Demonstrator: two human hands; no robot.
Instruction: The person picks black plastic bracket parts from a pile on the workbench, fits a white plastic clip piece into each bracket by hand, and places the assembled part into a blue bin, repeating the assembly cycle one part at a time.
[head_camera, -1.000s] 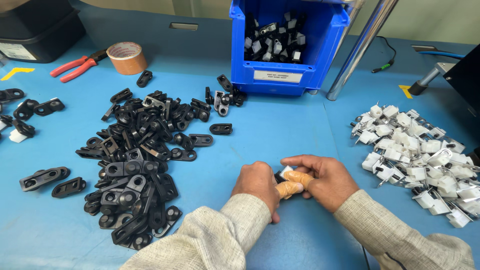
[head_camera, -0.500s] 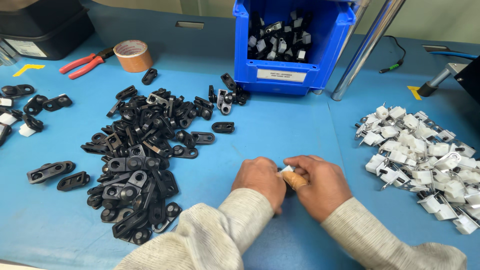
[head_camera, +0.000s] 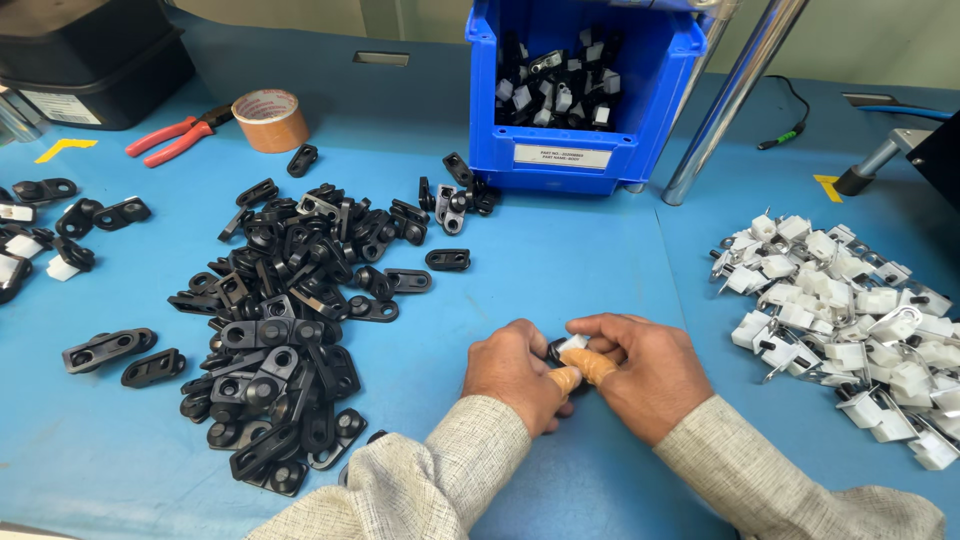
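The blue worktop (head_camera: 560, 270) holds a big heap of black clips (head_camera: 290, 310) and a pile of white clips (head_camera: 850, 320). Both hands meet in the middle. The left hand (head_camera: 515, 372) and right hand (head_camera: 645, 372) pinch one small black-and-white part (head_camera: 568, 347). It could slip out and get lost among the heaps.

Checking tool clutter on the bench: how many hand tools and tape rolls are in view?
2: red-handled pliers at far left on the blue table, and a brown tape roll just right of them. Others may be out of frame.
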